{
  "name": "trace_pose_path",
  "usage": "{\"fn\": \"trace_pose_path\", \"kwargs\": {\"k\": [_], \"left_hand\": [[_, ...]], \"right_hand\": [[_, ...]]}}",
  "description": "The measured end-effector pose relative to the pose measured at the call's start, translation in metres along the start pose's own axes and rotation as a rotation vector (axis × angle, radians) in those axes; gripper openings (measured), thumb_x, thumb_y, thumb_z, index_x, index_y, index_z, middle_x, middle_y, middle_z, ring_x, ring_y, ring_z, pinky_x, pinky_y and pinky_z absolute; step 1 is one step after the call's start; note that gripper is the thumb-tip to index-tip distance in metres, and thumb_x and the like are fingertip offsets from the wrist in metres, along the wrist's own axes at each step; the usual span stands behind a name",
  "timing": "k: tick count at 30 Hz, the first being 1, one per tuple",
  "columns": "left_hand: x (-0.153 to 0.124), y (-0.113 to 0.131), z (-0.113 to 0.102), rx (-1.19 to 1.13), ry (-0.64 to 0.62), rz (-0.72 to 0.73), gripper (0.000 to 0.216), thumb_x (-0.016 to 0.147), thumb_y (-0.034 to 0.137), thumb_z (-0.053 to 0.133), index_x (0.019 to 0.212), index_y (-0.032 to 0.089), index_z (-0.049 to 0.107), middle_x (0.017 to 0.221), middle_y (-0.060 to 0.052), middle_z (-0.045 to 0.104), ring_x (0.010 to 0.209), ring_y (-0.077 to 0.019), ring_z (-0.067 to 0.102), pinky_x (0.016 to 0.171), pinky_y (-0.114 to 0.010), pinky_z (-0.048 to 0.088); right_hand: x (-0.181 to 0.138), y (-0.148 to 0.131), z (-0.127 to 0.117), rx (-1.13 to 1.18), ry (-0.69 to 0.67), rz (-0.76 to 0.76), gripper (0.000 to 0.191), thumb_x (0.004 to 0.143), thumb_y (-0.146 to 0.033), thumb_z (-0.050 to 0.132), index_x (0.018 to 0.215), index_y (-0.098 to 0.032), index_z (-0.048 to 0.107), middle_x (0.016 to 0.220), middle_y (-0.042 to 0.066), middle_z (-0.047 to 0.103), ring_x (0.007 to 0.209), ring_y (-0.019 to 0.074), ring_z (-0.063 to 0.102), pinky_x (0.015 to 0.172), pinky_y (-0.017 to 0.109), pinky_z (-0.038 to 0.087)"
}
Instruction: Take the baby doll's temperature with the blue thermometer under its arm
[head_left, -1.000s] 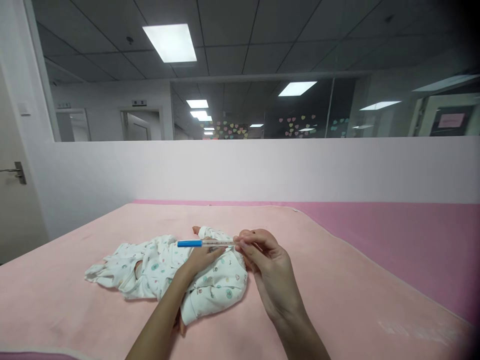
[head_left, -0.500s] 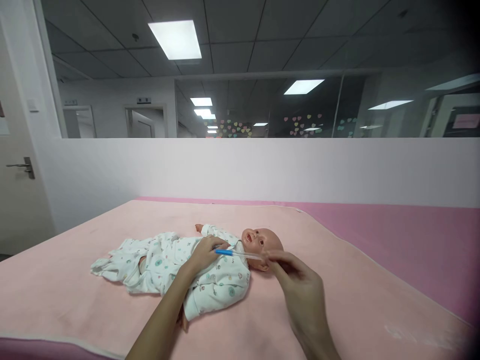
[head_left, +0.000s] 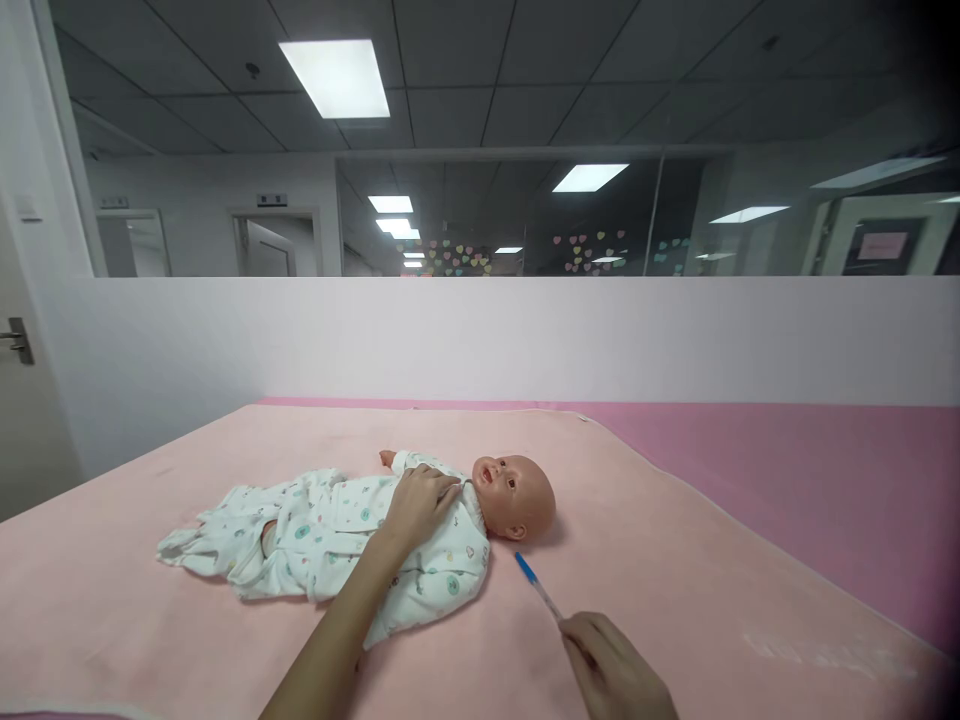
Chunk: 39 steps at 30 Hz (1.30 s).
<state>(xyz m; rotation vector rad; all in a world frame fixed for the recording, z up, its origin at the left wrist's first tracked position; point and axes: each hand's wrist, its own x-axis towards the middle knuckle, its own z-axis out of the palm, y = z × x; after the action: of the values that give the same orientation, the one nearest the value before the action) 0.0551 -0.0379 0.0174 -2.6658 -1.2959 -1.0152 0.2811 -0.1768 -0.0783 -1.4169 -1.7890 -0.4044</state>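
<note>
A baby doll (head_left: 521, 495) lies on its back, its head to the right, dressed in a white patterned outfit (head_left: 322, 530). My left hand (head_left: 421, 505) rests on the doll's upper chest, its fingers bent and closed at the collar beside the neck. In front of the doll's head, my right hand (head_left: 611, 665) pinches a thin clear stick with a blue end (head_left: 534, 580), which looks like a thermometer. The blue end points up and left towards the doll's shoulder and touches neither the doll nor its clothes.
A peach-pink mat (head_left: 675, 600) covers the table under the doll. Beyond its right edge shows a darker pink surface (head_left: 847, 480). A white wall (head_left: 525, 335) with a window above stands behind, and a door (head_left: 34, 420) is at the left.
My right hand has moved down towards me, taking the stick away from the doll's neck and turning its blue end upward. My left hand stays on the chest. The view has shifted slightly right.
</note>
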Motion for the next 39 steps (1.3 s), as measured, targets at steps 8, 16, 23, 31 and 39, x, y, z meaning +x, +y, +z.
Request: {"fn": "trace_pose_path", "kwargs": {"k": [8, 16, 23, 31, 39], "left_hand": [[0.000, -0.014, 0.011, -0.484, 0.067, -0.083, 0.024, 0.078, 0.032, 0.048, 0.083, 0.019, 0.067, 0.085, -0.004, 0.067, 0.081, -0.0195, 0.057, 0.074, -0.029, 0.041], [0.002, -0.022, 0.008, -0.843, 0.116, -0.214, 0.027, 0.075, 0.030, 0.053, 0.088, 0.011, 0.067, 0.084, -0.009, 0.067, 0.080, -0.0201, 0.060, 0.072, -0.029, 0.046], [0.001, -0.026, 0.012, -0.822, 0.107, -0.216, 0.031, 0.076, 0.032, 0.053, 0.095, 0.011, 0.065, 0.087, -0.008, 0.067, 0.080, -0.0192, 0.059, 0.073, -0.030, 0.046], [-0.004, -0.019, 0.005, -0.773, 0.081, -0.225, 0.031, 0.075, 0.034, 0.053, 0.096, 0.012, 0.062, 0.072, -0.004, 0.064, 0.067, -0.0151, 0.057, 0.062, -0.025, 0.044], [-0.004, -0.018, 0.007, -0.733, 0.041, -0.111, 0.027, 0.078, 0.031, 0.049, 0.088, 0.015, 0.068, 0.086, -0.006, 0.068, 0.082, -0.0196, 0.060, 0.077, -0.030, 0.045]], "right_hand": [[0.078, -0.045, 0.017, -0.168, -0.289, 0.043, 0.022, 0.079, -0.015, 0.040, 0.067, -0.019, 0.057, 0.065, 0.005, 0.061, 0.055, 0.0151, 0.055, 0.046, 0.024, 0.028], [0.149, -0.079, 0.073, 0.061, -0.116, -0.085, 0.022, 0.077, -0.009, 0.039, 0.064, -0.018, 0.054, 0.061, 0.005, 0.057, 0.052, 0.0131, 0.046, 0.050, 0.026, 0.026], [0.130, -0.074, 0.080, 0.245, -0.097, -0.145, 0.017, 0.077, -0.013, 0.040, 0.084, -0.018, 0.055, 0.081, 0.004, 0.059, 0.073, 0.0148, 0.053, 0.063, 0.025, 0.037], [0.125, -0.075, 0.083, 0.518, 0.110, -0.021, 0.019, 0.082, -0.016, 0.037, 0.084, -0.018, 0.055, 0.079, 0.004, 0.059, 0.071, 0.0140, 0.052, 0.066, 0.026, 0.042], [0.124, -0.075, 0.084, 0.579, 0.108, 0.028, 0.016, 0.084, -0.021, 0.039, 0.082, -0.018, 0.054, 0.076, 0.003, 0.057, 0.070, 0.0134, 0.053, 0.068, 0.026, 0.043]]}}
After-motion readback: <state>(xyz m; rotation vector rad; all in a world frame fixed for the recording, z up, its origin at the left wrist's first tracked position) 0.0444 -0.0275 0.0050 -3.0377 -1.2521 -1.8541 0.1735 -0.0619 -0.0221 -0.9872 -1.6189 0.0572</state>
